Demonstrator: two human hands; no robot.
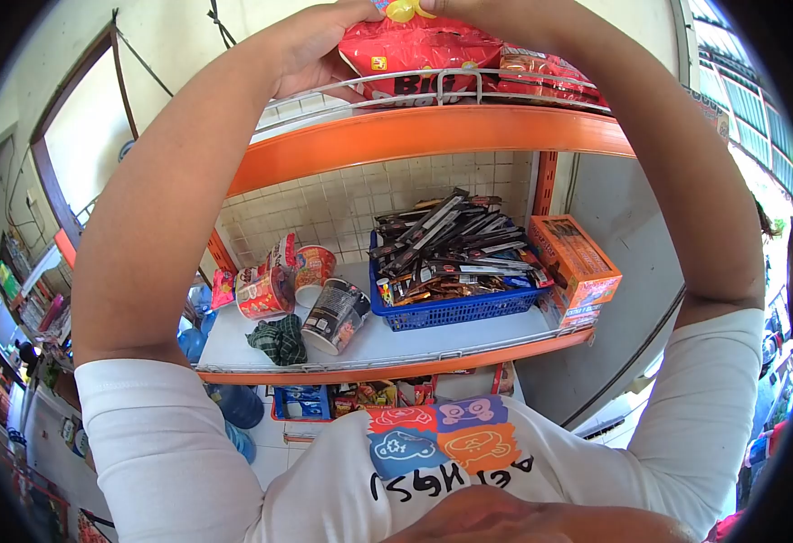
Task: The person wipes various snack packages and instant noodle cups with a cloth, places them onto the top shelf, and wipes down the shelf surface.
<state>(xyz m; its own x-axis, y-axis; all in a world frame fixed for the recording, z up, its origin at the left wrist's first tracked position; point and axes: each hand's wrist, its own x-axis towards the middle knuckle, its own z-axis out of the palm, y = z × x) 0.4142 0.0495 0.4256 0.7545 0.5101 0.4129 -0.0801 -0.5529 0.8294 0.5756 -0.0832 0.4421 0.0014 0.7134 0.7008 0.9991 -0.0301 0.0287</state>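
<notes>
A shiny red snack bag (419, 54) with yellow pictures and large dark letters stands on the top shelf behind the wire rail. My left hand (320, 50) grips its left side, thumb near the top edge and the fingers partly behind the bag. From the other side, my right hand (478, 13) pinches the upper edge of the same bag; the top of the frame cuts off part of this hand. More red packets (550, 74) lie right of the bag.
Below the orange shelf beam (433, 131), a blue basket (460, 312) holds many stick sachets. An orange box (576, 262) stands beside it. Paper cups (313, 271), a dark cup (335, 317) and a green checked cloth (277, 339) sit left. A metal rail (451, 86) edges the top shelf.
</notes>
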